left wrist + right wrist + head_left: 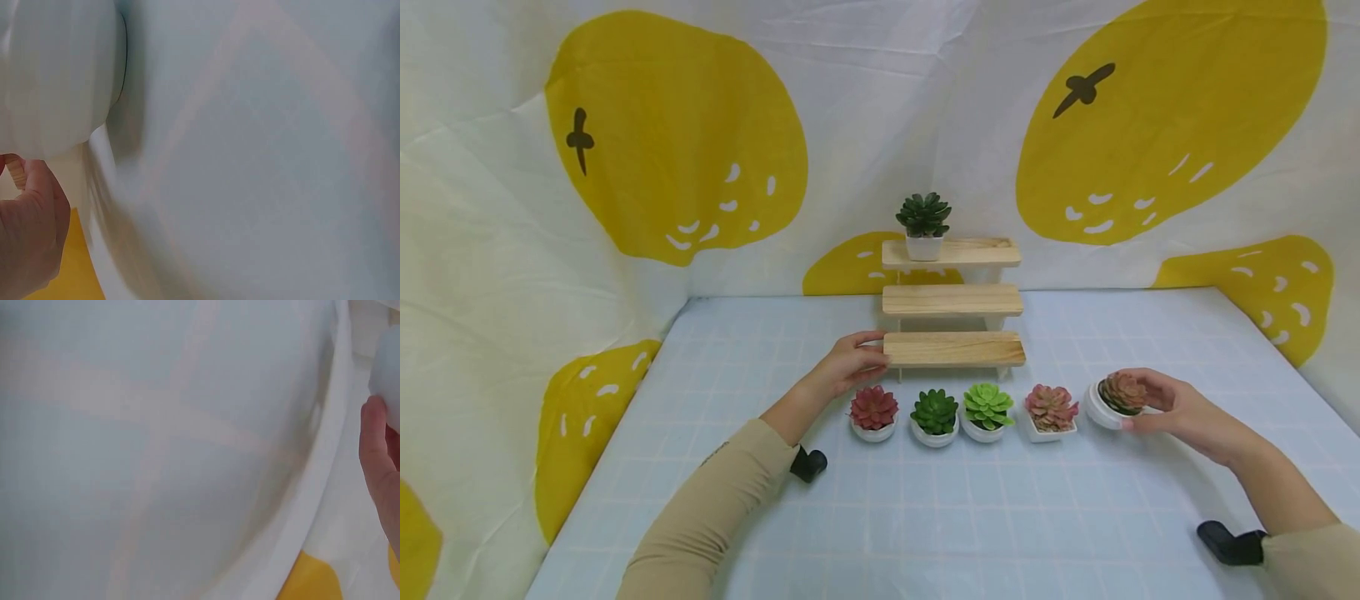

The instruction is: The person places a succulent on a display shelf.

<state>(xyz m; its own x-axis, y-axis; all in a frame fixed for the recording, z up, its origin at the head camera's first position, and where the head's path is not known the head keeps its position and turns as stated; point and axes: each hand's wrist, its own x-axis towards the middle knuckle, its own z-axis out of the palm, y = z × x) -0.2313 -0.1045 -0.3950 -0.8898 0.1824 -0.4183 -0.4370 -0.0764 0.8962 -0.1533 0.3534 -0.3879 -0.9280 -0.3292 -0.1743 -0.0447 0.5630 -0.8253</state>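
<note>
A three-step wooden display stand stands at the back of the table. My left hand pinches the left end of its lowest step; the left wrist view shows those fingers at the wood. At the right, my right hand holds a reddish-green potted succulent by its round white pot, tilted. In the right wrist view a fingertip presses against the white pot. A dark green succulent in a white pot sits on the top step, toward its left end.
In front of the stand runs a row of potted succulents: a red one, a dark green one, a bright green one and a pink one in a square pot. A white cloth with yellow fruit shapes hangs behind the table.
</note>
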